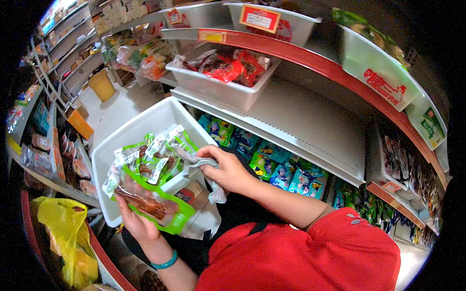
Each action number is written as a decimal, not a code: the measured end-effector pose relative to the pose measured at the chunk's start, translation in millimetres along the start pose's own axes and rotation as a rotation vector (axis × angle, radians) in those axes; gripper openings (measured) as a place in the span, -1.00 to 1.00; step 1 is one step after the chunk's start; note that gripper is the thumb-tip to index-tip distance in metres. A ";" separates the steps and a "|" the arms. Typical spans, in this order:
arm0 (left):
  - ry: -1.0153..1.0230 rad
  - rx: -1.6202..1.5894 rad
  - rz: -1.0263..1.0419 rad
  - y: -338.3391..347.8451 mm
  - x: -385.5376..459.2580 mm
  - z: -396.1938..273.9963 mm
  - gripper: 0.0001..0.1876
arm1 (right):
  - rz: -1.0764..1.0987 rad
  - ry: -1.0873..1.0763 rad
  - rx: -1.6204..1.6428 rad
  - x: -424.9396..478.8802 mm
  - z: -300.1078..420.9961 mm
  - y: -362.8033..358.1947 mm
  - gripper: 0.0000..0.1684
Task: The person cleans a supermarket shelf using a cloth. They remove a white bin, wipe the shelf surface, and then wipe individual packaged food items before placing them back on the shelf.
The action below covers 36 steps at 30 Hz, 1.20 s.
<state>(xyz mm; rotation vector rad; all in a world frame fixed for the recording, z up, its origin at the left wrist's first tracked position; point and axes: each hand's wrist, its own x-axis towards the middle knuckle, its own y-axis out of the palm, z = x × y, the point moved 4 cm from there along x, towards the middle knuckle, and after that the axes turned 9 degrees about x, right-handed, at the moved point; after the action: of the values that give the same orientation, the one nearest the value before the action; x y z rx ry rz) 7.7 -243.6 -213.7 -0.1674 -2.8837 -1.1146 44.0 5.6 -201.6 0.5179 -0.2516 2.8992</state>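
Observation:
My left hand (136,214), a teal bangle on its wrist, holds a vacuum-sealed food packet (153,203) with a bright green border and brown contents. In my right hand (222,169) is a crumpled grey cloth (216,189), pinched between thumb and fingers, one end hanging down and the other reaching over the bin. Just beyond both hands, a white plastic bin (127,134) stands tilted, with several similar green-edged packets (156,156) inside. The held packet overlaps the bin's near side in the view. What supports the bin is hidden.
A translucent bin (218,92) of red packets stands on a metal shelf (309,109). Blue and green packets (269,156) fill the shelf below. More bins (386,80) line the red-edged upper shelf. A yellow plastic bag (65,232) lies at lower left; a yellow bucket (102,85) stands on the floor.

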 end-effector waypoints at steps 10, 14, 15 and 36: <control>-0.230 0.093 0.289 46.8 -15.6 44.7 -0.61 | 0.396 0.149 0.498 -1.4 -11.4 33.4 -0.69; -0.148 0.175 0.175 38.5 -8.8 52.3 -0.61 | 0.236 0.117 0.440 -6.4 -5.3 13.8 -0.60; -0.143 0.175 0.161 40.1 -8.2 52.9 -0.61 | 0.241 0.102 0.441 -8.1 -2.8 5.8 -0.55; -0.087 0.237 0.244 54.2 -9.5 46.3 -0.44 | -0.622 0.394 0.022 -30.9 -43.5 -232.6 -0.86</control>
<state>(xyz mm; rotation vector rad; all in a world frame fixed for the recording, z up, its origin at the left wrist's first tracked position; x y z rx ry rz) 23.3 -173.4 -212.5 -0.5515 -2.9365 -0.7376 107.3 234.8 -221.8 0.0031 0.0059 2.3232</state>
